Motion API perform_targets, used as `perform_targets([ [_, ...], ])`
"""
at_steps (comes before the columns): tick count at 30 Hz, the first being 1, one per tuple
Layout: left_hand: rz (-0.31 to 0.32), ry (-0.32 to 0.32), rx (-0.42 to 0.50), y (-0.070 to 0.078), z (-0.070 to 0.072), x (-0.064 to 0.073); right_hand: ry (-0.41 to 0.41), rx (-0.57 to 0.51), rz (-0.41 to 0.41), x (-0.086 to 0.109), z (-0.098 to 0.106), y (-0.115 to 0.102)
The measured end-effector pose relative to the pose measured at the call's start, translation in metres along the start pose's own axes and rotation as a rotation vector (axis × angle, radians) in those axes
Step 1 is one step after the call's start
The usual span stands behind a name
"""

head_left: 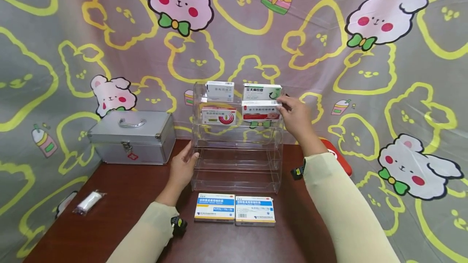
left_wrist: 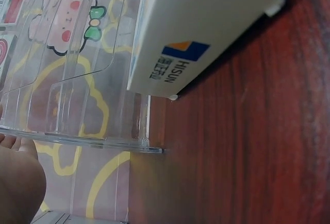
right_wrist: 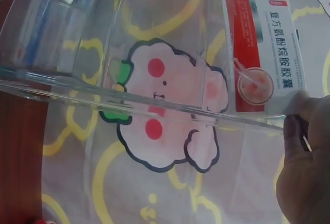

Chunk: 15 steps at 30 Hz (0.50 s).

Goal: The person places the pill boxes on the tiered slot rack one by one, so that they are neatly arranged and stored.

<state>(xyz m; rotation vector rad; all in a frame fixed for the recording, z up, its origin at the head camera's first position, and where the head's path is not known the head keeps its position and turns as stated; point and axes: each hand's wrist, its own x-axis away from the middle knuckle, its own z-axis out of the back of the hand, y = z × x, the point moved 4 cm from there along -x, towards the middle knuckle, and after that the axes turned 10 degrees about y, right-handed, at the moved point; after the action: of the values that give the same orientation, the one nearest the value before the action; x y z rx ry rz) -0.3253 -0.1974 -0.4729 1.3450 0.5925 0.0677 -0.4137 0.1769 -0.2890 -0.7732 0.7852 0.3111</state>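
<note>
A clear tiered display rack (head_left: 237, 165) stands upright on the table. My right hand (head_left: 297, 119) is at its upper right, thumb and fingers pinching the right end of a white-and-red medicine box (head_left: 260, 113) on the second tier. In the right wrist view the fingertips overlap that box's corner beside the rack's side panel. Left of it on the same tier sits a white-and-pink medicine box (head_left: 218, 116). A white box (head_left: 220, 91) and a green-and-white box (head_left: 262, 92) occupy the top tier. My left hand (head_left: 183, 165) grips the rack's left side, its fingers partly hidden.
Two blue-and-white medicine boxes (head_left: 214, 208) lie side by side in front of the rack. A silver case (head_left: 131, 137) stands at the back left, a small wrapped white item (head_left: 89, 201) at the left. Behind my right forearm is a red case (head_left: 340, 159). Patterned cloth hangs behind.
</note>
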Motion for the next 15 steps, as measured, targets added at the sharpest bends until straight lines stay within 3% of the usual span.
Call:
perform_targets([
  [7,0.009,-0.003,-0.005,-0.001,0.002,0.0,-0.052,0.194,0.155,-0.001,-0.004,-0.012],
  [15,0.021,-0.01,0.005,-0.002,0.0,-0.001,-0.08,0.278,0.135,0.004,-0.006,-0.02],
])
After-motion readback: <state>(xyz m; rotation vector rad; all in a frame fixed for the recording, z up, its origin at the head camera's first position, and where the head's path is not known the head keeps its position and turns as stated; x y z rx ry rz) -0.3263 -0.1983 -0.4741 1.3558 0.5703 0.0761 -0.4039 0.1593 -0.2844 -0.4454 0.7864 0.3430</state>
